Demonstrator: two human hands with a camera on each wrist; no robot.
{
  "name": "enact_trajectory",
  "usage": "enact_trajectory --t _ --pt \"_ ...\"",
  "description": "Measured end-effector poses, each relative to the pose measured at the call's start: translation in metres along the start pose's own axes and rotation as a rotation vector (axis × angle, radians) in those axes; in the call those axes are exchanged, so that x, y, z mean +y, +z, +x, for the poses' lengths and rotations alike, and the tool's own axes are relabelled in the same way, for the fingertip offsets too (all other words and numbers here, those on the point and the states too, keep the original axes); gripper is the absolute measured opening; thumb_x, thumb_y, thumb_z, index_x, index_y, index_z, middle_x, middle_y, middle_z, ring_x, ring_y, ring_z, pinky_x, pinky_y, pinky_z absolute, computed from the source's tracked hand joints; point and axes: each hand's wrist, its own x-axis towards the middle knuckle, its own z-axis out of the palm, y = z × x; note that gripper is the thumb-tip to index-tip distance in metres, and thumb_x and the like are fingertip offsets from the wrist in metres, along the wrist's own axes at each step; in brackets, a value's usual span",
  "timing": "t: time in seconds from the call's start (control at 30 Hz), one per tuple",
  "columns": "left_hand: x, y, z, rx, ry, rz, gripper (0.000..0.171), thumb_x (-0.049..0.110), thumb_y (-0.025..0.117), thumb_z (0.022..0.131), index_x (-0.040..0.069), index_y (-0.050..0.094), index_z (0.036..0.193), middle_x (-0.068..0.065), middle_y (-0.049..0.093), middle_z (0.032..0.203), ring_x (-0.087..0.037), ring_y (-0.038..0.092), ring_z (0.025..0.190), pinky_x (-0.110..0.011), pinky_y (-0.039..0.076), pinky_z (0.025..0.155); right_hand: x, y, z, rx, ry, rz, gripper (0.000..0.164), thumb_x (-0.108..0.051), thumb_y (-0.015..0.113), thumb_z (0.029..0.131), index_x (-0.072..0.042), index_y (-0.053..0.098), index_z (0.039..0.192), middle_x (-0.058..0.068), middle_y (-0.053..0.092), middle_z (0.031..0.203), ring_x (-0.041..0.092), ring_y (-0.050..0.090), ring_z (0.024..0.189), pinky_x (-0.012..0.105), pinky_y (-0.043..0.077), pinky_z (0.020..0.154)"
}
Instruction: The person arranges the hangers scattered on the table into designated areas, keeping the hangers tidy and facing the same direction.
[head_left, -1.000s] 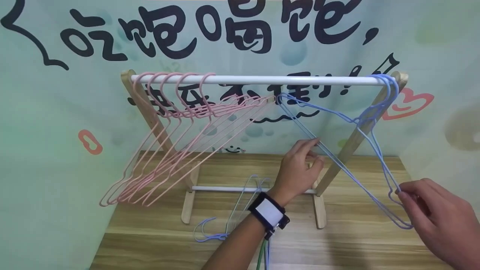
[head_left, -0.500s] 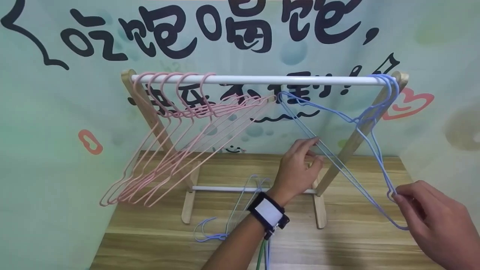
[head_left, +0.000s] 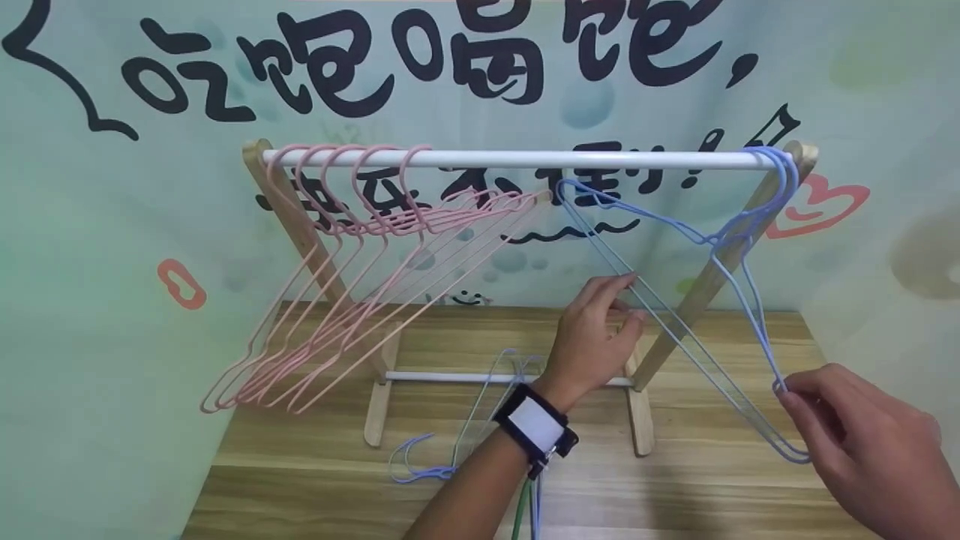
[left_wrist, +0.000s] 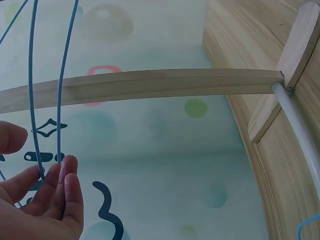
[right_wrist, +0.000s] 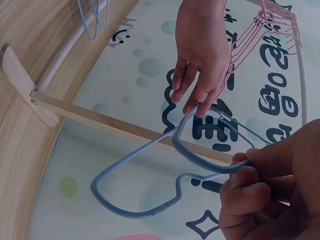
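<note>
Two blue wire hangers (head_left: 731, 225) hang by their hooks at the right end of the white rail. My right hand (head_left: 870, 442) pinches a wire near their close lower corner between thumb and forefinger; in the right wrist view a blue hanger (right_wrist: 135, 212) loops out past those fingers. Against the hangers' long bottom wires rest the fingertips of my left hand (head_left: 596, 330). The left wrist view has two blue wires (left_wrist: 60, 100) running down to its fingers (left_wrist: 72, 195), with the thumb held apart from them.
Several pink hangers (head_left: 360, 225) hang at the left of the wooden rack's white rail (head_left: 585, 160). Below, more blue hangers (head_left: 431, 474) and a green one (head_left: 521, 510) lie on the wooden tabletop (head_left: 300, 495). A printed backdrop (head_left: 112, 300) stands behind.
My right hand has shifted slightly left, carrying the near corner of the blue hangers with it. Their lower wires now stand further apart. The left hand has hardly moved.
</note>
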Motion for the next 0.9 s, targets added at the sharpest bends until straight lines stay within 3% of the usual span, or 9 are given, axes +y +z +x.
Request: enact_trajectory --t 0.53,0.9 --pt "-0.0018 -0.0012 -0.0009 0.015 0.006 0.026 0.045 0.018 0.063 0.094 0.011 0.054 0.138 0.0 0.054 0.13 -0.006 0.06 0.1 -0.012 0.047 0.083 -0.0027 0.0036 -0.0012 -0.017 -0.022 0.066 0.022 0.003 0.075 0.081 -0.014 0.066 0.09 -0.014 0.051 0.073 -0.001 0.04 0.057 0.013 0.033 0.048" --pt "-0.0021 -0.0007 -0.0016 0.021 0.026 0.031 0.044 0.014 0.063 0.093 0.008 0.056 0.136 0.0 0.057 0.126 -0.008 0.062 0.099 -0.014 0.048 0.082 0.0013 0.0054 -0.0003 -0.096 0.058 0.071 0.014 -0.009 0.075 0.086 -0.017 0.069 0.094 -0.016 0.057 0.073 -0.002 0.051 0.058 0.008 0.041 0.053"
